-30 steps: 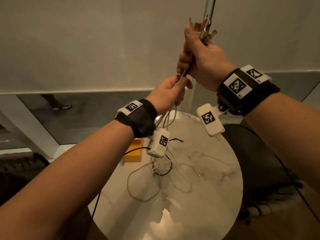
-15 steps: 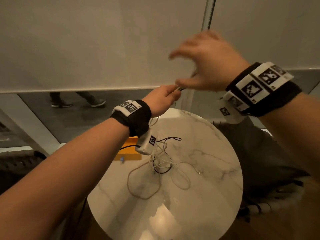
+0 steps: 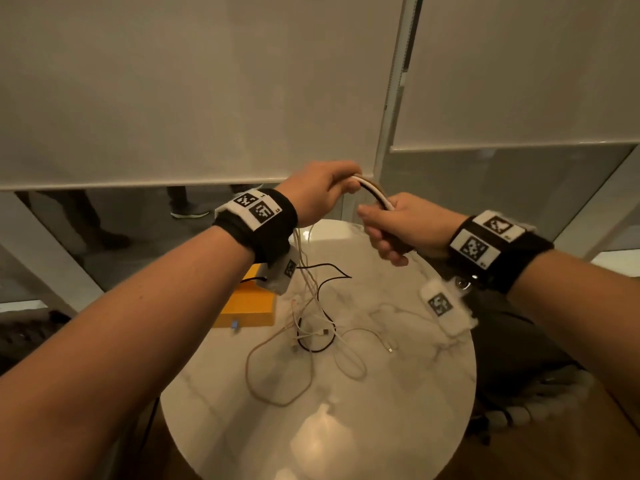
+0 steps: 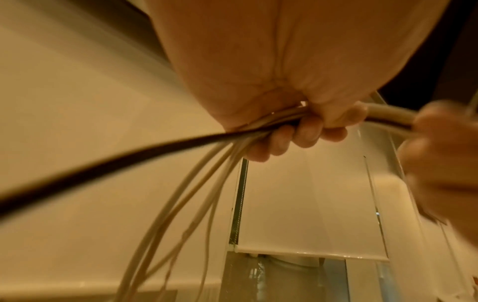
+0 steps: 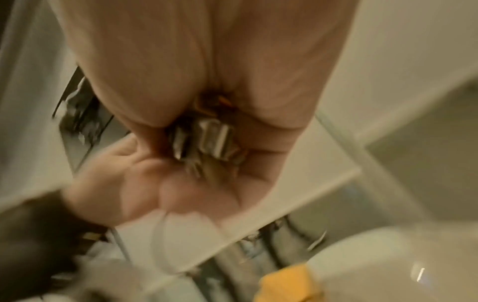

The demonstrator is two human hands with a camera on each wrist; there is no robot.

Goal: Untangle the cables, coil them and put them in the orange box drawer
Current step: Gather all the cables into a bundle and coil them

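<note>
Right hand (image 5: 207, 102) is gripping a cluster of metal cable plugs (image 5: 209, 139) at the palm; the left hand (image 5: 160, 190) is lying just beyond it, blurred. An orange box (image 5: 287, 284) is showing below both hands.

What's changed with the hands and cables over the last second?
The right hand dropped from overhead, opened briefly, and now grips the cable bundle beside the left hand, which holds it throughout. Loose cable ends and orange box stay on the table.
</note>
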